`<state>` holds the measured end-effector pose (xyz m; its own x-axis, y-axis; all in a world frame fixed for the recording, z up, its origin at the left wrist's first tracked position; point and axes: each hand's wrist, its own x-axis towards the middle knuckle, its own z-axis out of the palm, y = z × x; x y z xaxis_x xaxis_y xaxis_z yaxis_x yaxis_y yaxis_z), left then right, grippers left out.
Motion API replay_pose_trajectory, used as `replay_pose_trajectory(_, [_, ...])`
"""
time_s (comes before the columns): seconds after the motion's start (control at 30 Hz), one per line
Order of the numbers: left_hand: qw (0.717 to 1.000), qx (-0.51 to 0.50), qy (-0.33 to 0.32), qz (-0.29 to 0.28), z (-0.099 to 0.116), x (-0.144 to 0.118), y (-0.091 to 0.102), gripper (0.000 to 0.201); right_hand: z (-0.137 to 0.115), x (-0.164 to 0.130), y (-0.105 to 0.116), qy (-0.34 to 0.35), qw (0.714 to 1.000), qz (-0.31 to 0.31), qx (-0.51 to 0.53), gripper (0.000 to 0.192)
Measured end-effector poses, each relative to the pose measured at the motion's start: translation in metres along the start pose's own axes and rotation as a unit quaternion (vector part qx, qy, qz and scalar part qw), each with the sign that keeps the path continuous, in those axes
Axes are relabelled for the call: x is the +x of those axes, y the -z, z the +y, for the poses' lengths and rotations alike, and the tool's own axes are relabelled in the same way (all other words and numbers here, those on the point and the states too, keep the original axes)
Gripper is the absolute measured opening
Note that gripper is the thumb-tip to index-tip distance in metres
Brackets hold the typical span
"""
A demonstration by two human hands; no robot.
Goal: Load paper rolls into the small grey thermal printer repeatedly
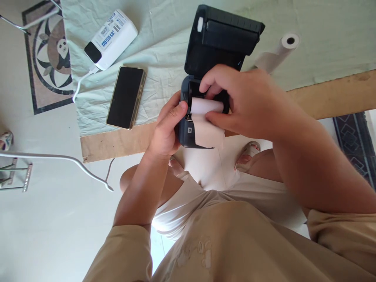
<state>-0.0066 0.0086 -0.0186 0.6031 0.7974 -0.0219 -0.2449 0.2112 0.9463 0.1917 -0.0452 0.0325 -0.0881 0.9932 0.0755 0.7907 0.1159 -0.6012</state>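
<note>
Here, a person seats a white paper roll [207,105] into the open bay of a small dark thermal printer [188,129], held just off the near edge of a cloth-covered table [323,47]. The left hand [166,131] grips the printer's left side, thumb curled over its rim. The right hand [241,103] pinches the roll from above, fingers at twelve o'clock and thumb at six. A loose tail of paper hangs over the front lip. The step appears to be loading; the next move likely calls for squaring the roll and shutting the raised lid [226,35]. At ten o'clock lie a black phone [126,97] and white power bank [111,39]; a spare roll [279,51] rests at two.
</note>
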Motion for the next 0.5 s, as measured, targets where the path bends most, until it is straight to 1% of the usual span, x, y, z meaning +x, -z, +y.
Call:
replay_pose_trajectory(0.07, [1.000,-0.026,-0.001,0.002,-0.001,0.001,-0.001,0.031,0.004,0.001,0.002,0.017,0.992,0.021,0.123,0.033])
replay_pose_trajectory(0.1, [0.999,-0.035,-0.001,0.007,-0.001,0.002,-0.002,0.029,0.007,0.002,0.003,0.027,0.980,0.020,0.196,0.031])
replay_pose_trajectory(0.17, [0.998,-0.059,-0.008,0.029,-0.003,0.003,-0.003,0.025,0.015,0.005,0.005,0.039,0.941,0.017,0.335,0.029])
replay_pose_trajectory(0.23, [0.995,-0.088,-0.016,0.048,-0.005,0.005,-0.003,0.024,0.025,0.011,0.006,0.021,0.901,0.040,0.432,0.031])
replay_pose_trajectory(0.27, [0.993,-0.100,-0.015,0.056,-0.006,0.006,-0.002,0.026,0.030,0.014,0.007,0.008,0.886,0.068,0.458,0.030])
replay_pose_trajectory(0.33, [0.992,-0.104,-0.004,0.077,-0.007,0.007,0.001,0.032,0.041,0.021,0.006,-0.025,0.872,0.125,0.472,0.027])
replay_pose_trajectory(0.4, [0.991,-0.085,0.006,0.103,-0.008,0.009,0.004,0.038,0.051,0.028,0.003,-0.069,0.867,0.142,0.473,0.032])
replay_pose_trajectory(0.5, [0.991,-0.061,-0.003,0.120,-0.010,0.009,0.007,0.046,0.059,0.034,-0.008,-0.144,0.874,0.171,0.432,0.035])
